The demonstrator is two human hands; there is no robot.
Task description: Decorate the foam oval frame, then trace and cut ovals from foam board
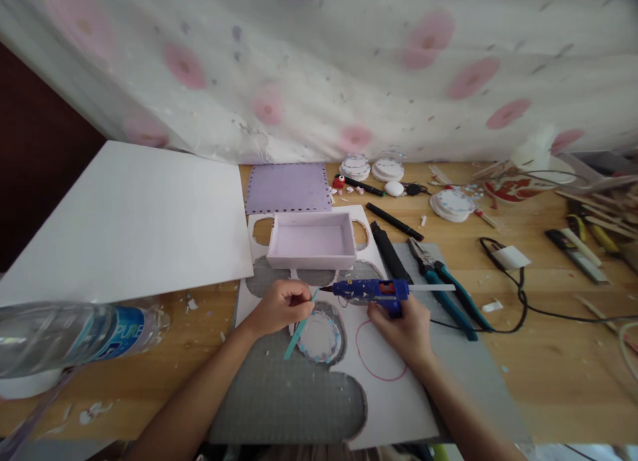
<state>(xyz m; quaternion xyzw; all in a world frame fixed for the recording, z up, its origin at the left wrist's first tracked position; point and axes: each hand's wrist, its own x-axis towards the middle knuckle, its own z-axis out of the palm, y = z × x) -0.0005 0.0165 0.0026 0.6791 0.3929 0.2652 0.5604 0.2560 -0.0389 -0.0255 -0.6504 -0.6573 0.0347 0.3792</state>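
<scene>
Between its fingertips my left hand [282, 306] pinches a thin teal strip [296, 339], which slants down toward the mat. My right hand [406, 325] is wrapped round the handle of a blue glue gun [366, 289] with a white glue stick [432, 287] sticking out of its back. The gun's nozzle points left and is close to the strip's upper end; whether they touch I cannot tell. Below lies a round white disc [319, 337] edged with blue bits, on the grey cutting mat [279, 401]. A white board with round cutouts [399, 408] bears a pink drawn circle.
A lilac open box [312, 258] stands behind my hands. Pliers [443, 285] and black markers [393, 222] lie to the right, with a black cord [523, 301]. A large white board [139, 228] and a water bottle [74, 338] are at left. Stacked discs [452, 204] sit behind.
</scene>
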